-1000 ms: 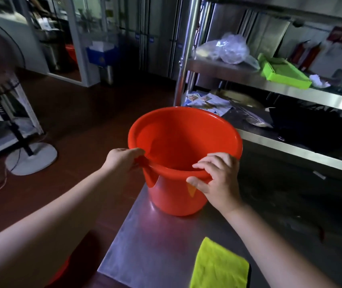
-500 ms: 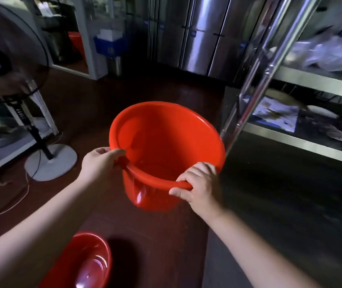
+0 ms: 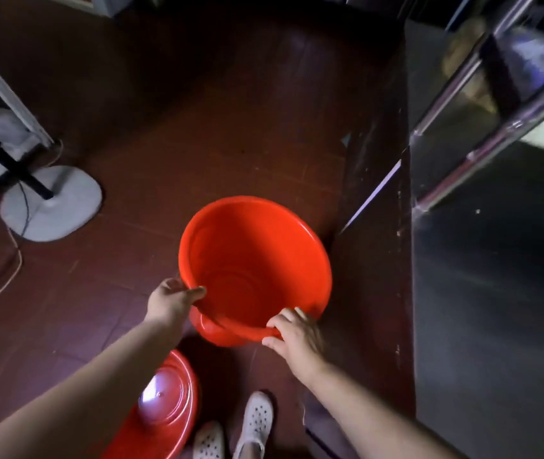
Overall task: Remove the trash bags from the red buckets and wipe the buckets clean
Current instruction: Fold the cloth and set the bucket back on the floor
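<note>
At far left, a fan base (image 3: 51, 207) stands on the floor (image 3: 198, 111), well apart from the work. Near left, a second red bucket (image 3: 161, 409) sits on the floor beside the person's shoes (image 3: 257, 419).

The left hand (image 3: 171, 301) grips the near-left rim of the red bucket (image 3: 254, 260), thumb over the edge. The right hand (image 3: 297, 332) pinches the near-right rim, fingers curled over it. The bucket is upright, bag-free, low above or on the floor; contact cannot be confirmed. It is just beside the desk (image 3: 482, 293) on the right.

Judged step: setting the bucket down.
1. Keep the rim level with both grips.
2. Lower until the base seats flat.
3. Keep clear of the desk edge and the second bucket.
4. Release only once the bucket is stable.
</note>
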`<state>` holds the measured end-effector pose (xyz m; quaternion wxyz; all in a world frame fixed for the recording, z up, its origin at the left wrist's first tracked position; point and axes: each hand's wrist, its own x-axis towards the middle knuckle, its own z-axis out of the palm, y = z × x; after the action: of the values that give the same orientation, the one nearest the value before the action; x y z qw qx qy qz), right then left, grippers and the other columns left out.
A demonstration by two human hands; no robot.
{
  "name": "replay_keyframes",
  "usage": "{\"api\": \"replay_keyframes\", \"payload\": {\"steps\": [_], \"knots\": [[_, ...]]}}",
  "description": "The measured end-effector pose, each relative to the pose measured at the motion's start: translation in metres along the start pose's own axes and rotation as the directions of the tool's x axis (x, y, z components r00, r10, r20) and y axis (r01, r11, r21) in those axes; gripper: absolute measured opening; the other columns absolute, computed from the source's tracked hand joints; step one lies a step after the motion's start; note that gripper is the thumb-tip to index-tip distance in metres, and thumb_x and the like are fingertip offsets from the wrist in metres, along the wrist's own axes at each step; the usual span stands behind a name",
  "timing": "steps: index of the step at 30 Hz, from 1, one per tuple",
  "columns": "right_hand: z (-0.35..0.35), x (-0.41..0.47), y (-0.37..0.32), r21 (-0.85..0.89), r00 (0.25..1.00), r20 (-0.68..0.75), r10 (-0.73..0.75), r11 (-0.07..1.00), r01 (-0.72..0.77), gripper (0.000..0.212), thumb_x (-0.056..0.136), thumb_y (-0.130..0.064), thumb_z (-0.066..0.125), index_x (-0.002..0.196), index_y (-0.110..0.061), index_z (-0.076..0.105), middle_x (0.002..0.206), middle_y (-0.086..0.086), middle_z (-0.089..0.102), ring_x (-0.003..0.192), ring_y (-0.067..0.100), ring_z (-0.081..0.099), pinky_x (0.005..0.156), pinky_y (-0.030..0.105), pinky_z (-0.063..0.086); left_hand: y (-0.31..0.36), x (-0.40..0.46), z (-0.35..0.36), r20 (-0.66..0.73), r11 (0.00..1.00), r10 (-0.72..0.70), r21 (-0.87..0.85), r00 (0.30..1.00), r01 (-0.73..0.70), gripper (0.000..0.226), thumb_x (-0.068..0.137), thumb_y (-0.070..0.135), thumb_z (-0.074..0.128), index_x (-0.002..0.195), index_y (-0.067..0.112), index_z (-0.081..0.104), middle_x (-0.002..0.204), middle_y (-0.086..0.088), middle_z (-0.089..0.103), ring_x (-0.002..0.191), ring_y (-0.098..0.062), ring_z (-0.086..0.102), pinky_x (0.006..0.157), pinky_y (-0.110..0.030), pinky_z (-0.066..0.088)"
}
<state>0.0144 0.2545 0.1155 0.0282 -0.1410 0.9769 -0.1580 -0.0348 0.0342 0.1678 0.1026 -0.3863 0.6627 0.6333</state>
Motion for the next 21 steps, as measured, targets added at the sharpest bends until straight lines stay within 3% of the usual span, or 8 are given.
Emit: {"api": "replay_keyframes", "payload": {"steps": [3, 7, 10, 14, 16, 18, 21], "knots": [[0.079, 0.010, 0.040, -0.023, 0.988, 0.139, 0.065, 0.998, -0.062, 0.035, 0.048, -0.046, 0.086, 0.072, -0.029, 0.067, 0.072, -0.014, 0.056, 0.068, 0.010, 0.059, 0.052, 0.017, 0.048, -0.055, 0.057, 0.035, -0.052, 0.994, -0.100, 0.032, 0.994, 0.101, 0.021, 0.071, 0.000, 0.075, 0.075, 0.005, 0.055, 0.069, -0.013, 0.057, 0.062, -0.021, 0.050, 0.061, -0.030, 0.043], [0.172, 0.029, 0.091, -0.131, 0.973, 0.187, 0.133, 0.985, -0.109, 0.037, 0.040, -0.048, 0.088, 0.065, -0.030, 0.067, 0.068, -0.011, 0.058, 0.064, 0.009, 0.060, 0.052, 0.018, 0.047, -0.135, 0.143, 0.083, -0.049, 0.985, -0.162, 0.048, 0.986, 0.164, 0.025, 0.069, -0.002, 0.074, 0.068, 0.012, 0.053, 0.076, -0.016, 0.062, 0.072, -0.027, 0.059, 0.077, -0.044, 0.052], [0.233, 0.042, 0.128, -0.218, 0.966, 0.197, 0.167, 0.968, -0.123, 0.034, 0.044, -0.049, 0.084, 0.061, -0.029, 0.063, 0.067, -0.011, 0.057, 0.066, 0.011, 0.059, 0.059, 0.023, 0.046, -0.185, 0.194, 0.116, -0.042, 0.985, -0.170, 0.026, 0.985, 0.171, 0.027, 0.073, -0.009, 0.068, 0.069, 0.014, 0.053, 0.069, -0.010, 0.058, 0.062, -0.022, 0.053, 0.063, -0.028, 0.046], [0.299, 0.048, 0.167, -0.225, 0.963, 0.191, 0.193, 0.963, -0.148, 0.030, 0.049, -0.042, 0.084, 0.062, -0.025, 0.062, 0.067, -0.007, 0.057, 0.065, 0.018, 0.057, 0.069, 0.029, 0.030, -0.241, 0.245, 0.151, -0.018, 0.977, -0.211, -0.046, 0.977, 0.210, 0.031, 0.075, -0.015, 0.063, 0.068, 0.012, 0.049, 0.064, -0.010, 0.053, 0.057, -0.020, 0.048, 0.058, -0.029, 0.041], [0.320, 0.049, 0.179, -0.207, 0.968, 0.149, 0.201, 0.964, -0.169, 0.027, 0.055, -0.039, 0.081, 0.064, -0.022, 0.062, 0.068, -0.004, 0.058, 0.067, 0.021, 0.057, 0.071, 0.031, 0.036, -0.259, 0.264, 0.162, 0.011, 0.979, -0.197, -0.052, 0.980, 0.197, 0.033, 0.075, -0.017, 0.062, 0.066, 0.012, 0.048, 0.060, -0.006, 0.054, 0.051, -0.012, 0.051, 0.055, -0.024, 0.043], [0.333, 0.051, 0.189, -0.196, 0.976, 0.093, 0.195, 0.965, -0.174, 0.024, 0.068, -0.043, 0.066, 0.065, -0.020, 0.062, 0.069, -0.003, 0.058, 0.067, 0.022, 0.056, 0.068, 0.033, 0.042, -0.272, 0.281, 0.172, 0.029, 0.983, -0.177, -0.043, 0.984, 0.178, 0.034, 0.074, -0.018, 0.061, 0.065, 0.012, 0.048, 0.050, 0.004, 0.057, 0.042, -0.001, 0.050, 0.050, -0.015, 0.044], [0.343, 0.056, 0.206, -0.232, 0.979, 0.051, 0.197, 0.956, -0.180, 0.023, 0.066, -0.040, 0.069, 0.065, -0.019, 0.061, 0.068, -0.001, 0.057, 0.066, 0.023, 0.055, 0.065, 0.035, 0.041, -0.286, 0.298, 0.186, 0.072, 0.984, -0.176, -0.024, 0.982, 0.178, 0.033, 0.074, -0.018, 0.061, 0.066, 0.012, 0.050, 0.057, -0.002, 0.057, 0.055, -0.013, 0.052, 0.061, -0.027, 0.043]]}}
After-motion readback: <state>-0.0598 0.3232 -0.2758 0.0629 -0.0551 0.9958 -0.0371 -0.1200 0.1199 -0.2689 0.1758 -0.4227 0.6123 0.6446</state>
